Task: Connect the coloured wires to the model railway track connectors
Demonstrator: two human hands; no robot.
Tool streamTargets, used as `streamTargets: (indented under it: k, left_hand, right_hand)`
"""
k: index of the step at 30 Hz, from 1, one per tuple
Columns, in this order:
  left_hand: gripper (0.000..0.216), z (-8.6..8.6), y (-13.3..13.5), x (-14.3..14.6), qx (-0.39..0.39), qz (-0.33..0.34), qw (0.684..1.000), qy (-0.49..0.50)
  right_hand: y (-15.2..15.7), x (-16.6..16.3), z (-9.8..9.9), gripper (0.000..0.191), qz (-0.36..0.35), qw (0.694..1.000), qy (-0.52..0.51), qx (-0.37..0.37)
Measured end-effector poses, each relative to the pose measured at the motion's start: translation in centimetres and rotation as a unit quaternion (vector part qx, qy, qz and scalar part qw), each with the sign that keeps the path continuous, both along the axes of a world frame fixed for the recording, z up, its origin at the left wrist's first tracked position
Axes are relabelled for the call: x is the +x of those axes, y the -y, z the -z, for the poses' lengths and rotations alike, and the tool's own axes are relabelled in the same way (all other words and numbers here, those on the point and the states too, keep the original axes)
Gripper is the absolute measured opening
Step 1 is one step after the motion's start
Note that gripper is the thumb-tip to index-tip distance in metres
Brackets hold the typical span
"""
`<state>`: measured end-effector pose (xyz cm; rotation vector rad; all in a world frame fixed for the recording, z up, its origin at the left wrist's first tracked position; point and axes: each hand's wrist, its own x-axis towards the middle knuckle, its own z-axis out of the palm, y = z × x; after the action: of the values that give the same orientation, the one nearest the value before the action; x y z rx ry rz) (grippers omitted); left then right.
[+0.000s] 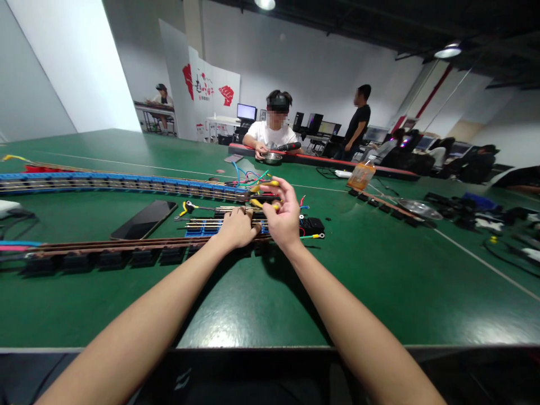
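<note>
Gripping, R hand (pixel 284 216): yellow-handled pliers (pixel 260 203) clasped, fingers part spread.
L hand (pixel 238 226): fingers bent, pressed onto blue track piece (pixel 205 226); grasp unclear.

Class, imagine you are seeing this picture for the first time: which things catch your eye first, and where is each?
At the middle of the green table, the right hand grips a yellow-handled tool and the left hand rests on a short blue strip among coloured wires. A long blue strip runs off to the left, and a person in a white shirt sits across the table.
</note>
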<state>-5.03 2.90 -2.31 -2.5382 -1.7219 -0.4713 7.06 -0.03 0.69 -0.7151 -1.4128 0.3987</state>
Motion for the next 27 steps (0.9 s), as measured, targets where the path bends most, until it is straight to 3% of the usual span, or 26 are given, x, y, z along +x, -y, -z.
streamTargets:
  k: [4, 8, 13, 27]
  left_hand:
    - [0.054, 0.2, 0.0, 0.2, 0.008, -0.006, 0.999, -0.036]
    - [0.054, 0.0, 0.0, 0.4, -0.002, -0.005, 0.999, -0.043]
    - [0.054, 0.0, -0.1, 0.2, -0.002, -0.003, 0.999, -0.046]
    - [0.055, 0.2, -0.2, 0.2, 0.006, -0.002, 0.999, -0.051]
  right_hand:
    - [0.7, 5.9, 1.2, 0.051, 0.172, 0.985, -0.01, 0.021]
    - [0.5, 9.9, 2.0, 0.051, 0.229, 0.972, -0.05, 0.005]
    - [-0.4, 11.0, 2.1, 0.051, 0.235, 0.965, -0.116, -0.02]
    - [-0.6, 11.2, 2.7, 0.052, 0.231, 0.972, -0.052, -0.007]
